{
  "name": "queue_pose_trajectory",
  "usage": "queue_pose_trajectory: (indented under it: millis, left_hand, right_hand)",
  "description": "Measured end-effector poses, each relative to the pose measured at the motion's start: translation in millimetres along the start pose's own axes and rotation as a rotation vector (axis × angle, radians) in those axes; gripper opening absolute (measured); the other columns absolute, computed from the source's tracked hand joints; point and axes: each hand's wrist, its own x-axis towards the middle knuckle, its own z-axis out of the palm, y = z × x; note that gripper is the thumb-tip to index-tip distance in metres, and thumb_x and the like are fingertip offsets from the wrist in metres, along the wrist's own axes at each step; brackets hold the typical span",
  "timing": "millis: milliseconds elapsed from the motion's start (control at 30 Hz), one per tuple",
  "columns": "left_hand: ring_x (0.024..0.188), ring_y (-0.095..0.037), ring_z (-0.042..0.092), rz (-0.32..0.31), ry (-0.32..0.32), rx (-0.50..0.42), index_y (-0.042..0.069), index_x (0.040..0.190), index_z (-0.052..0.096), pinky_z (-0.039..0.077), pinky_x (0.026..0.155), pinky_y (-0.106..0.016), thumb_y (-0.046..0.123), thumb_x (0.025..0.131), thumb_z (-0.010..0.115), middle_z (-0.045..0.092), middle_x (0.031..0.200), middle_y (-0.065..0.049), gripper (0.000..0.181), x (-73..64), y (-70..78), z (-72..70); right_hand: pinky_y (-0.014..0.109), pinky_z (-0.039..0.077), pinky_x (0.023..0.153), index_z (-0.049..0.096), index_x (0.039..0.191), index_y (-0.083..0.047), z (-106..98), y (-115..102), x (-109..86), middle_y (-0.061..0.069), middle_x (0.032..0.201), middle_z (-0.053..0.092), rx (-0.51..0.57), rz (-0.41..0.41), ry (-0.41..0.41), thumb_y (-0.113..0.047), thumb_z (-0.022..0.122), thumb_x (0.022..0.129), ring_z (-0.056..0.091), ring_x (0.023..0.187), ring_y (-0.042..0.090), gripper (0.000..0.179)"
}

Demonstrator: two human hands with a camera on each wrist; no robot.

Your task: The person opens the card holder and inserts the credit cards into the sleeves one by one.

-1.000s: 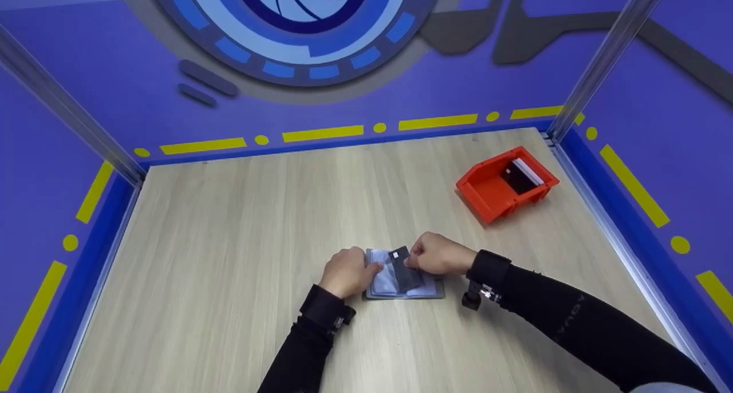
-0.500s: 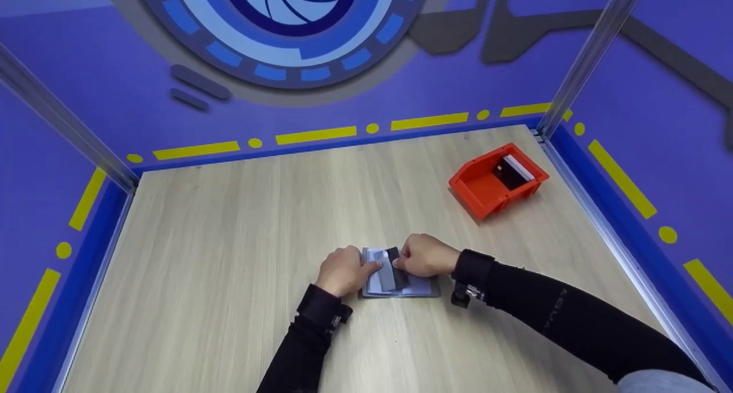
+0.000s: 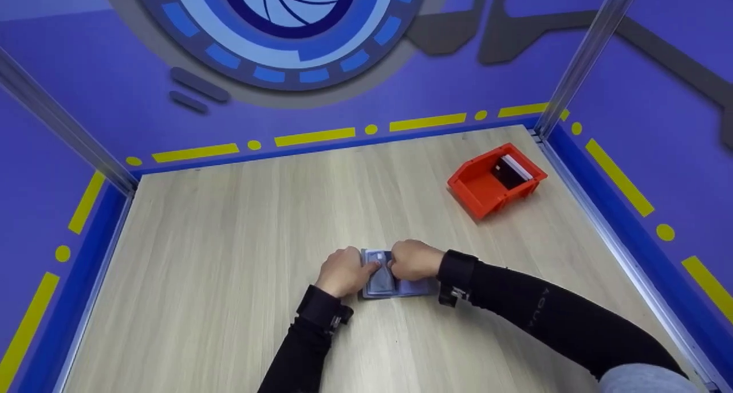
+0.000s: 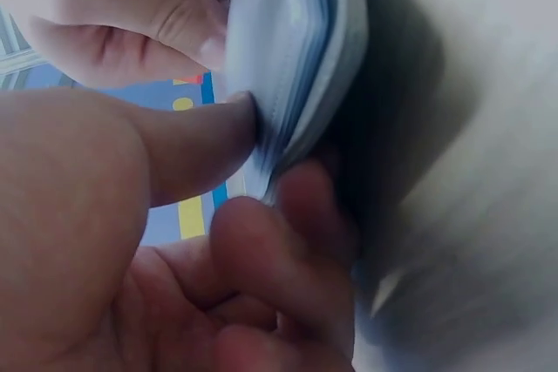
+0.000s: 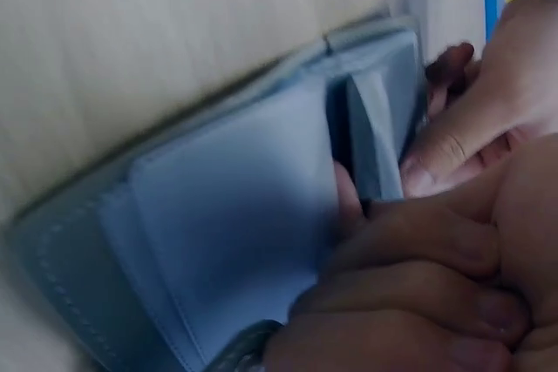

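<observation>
A grey card holder [image 3: 416, 290] with clear plastic sleeves lies spread on the table; its stitched cover [image 5: 65, 254] shows in the right wrist view. My left hand [image 3: 342, 272] grips its left edge, thumb on top of the sleeves [image 4: 268, 50] and fingers underneath. A dark bank card [image 3: 379, 279] with a pale chip sits in a left-side sleeve, looking greyish through the plastic. My right hand [image 3: 417, 260], fingers curled, pinches at the card's right edge, over the middle of the holder. The knuckles hide part of the holder, and the exact fingertip contact is hard to see.
An orange-red open bin [image 3: 480, 192] stands at the back right, with a dark card [image 3: 507, 174] and white ones leaning at its rear. Blue-purple panels [image 3: 320, 109] border the wooden table [image 3: 240, 255] at the back and sides.
The dark card has moved left and gone under the clear plastic, straightening as it went. My right hand has followed it leftward. The left hand keeps its hold on the card holder.
</observation>
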Motion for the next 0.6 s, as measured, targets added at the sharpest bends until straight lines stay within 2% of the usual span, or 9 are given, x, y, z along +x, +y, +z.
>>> queue_pose_trajectory:
  millis: [67,200,300,467,533,600]
  left_hand:
    - [0.059,-0.019,0.049,-0.001,-0.006,-0.004,0.019,0.069,0.049,0.036,0.054,-0.033,0.041,0.101,0.078,0.049,0.068,0.002,0.048,0.6,0.8,-0.7]
    - [0.059,-0.018,0.049,-0.015,-0.015,-0.011,0.017,0.072,0.052,0.036,0.053,-0.032,0.039,0.100,0.080,0.050,0.068,0.001,0.045,0.6,0.2,-1.3]
    - [0.058,-0.018,0.049,-0.029,-0.016,-0.012,0.016,0.073,0.054,0.036,0.053,-0.032,0.039,0.100,0.081,0.051,0.068,0.001,0.044,1.5,-0.2,-0.5]
    - [0.058,-0.016,0.050,-0.031,-0.025,-0.014,0.018,0.072,0.053,0.036,0.052,-0.032,0.042,0.100,0.081,0.051,0.067,0.003,0.046,2.6,0.3,1.7]
    - [0.058,-0.016,0.049,-0.033,-0.029,-0.019,0.018,0.071,0.053,0.036,0.052,-0.032,0.043,0.100,0.081,0.051,0.067,0.003,0.047,2.8,0.1,1.7]
    - [0.058,-0.015,0.049,-0.036,-0.033,-0.025,0.018,0.072,0.053,0.036,0.052,-0.032,0.044,0.100,0.081,0.050,0.067,0.004,0.047,2.8,-0.7,1.1]
  right_hand:
    - [0.034,0.037,0.055,0.049,0.062,-0.019,-2,-1,0.3,-0.002,0.062,0.045,-0.011,0.008,0.000,-0.021,0.064,0.093,0.045,0.058,0.019,0.035]
    - [0.034,0.036,0.057,0.056,0.061,-0.015,-22,-31,-25.4,-0.003,0.060,0.046,0.013,0.034,0.027,-0.018,0.068,0.098,0.046,0.059,0.019,0.039]
    - [0.031,0.036,0.058,0.061,0.064,-0.014,-32,-40,-39.4,-0.004,0.061,0.046,0.027,0.021,0.044,-0.019,0.070,0.103,0.046,0.060,0.016,0.041]
    - [0.029,0.039,0.058,0.074,0.075,-0.011,-53,-27,-45.2,-0.006,0.063,0.052,0.061,0.014,0.075,-0.025,0.070,0.107,0.050,0.059,0.013,0.035]
    - [0.029,0.042,0.060,0.079,0.080,-0.010,-63,-16,-46.1,-0.004,0.066,0.059,0.036,0.021,0.098,-0.028,0.075,0.104,0.054,0.062,0.014,0.030]
    - [0.031,0.045,0.063,0.081,0.084,-0.010,-70,-6,-45.8,-0.003,0.071,0.064,-0.009,0.039,0.086,-0.032,0.082,0.100,0.057,0.067,0.015,0.028]
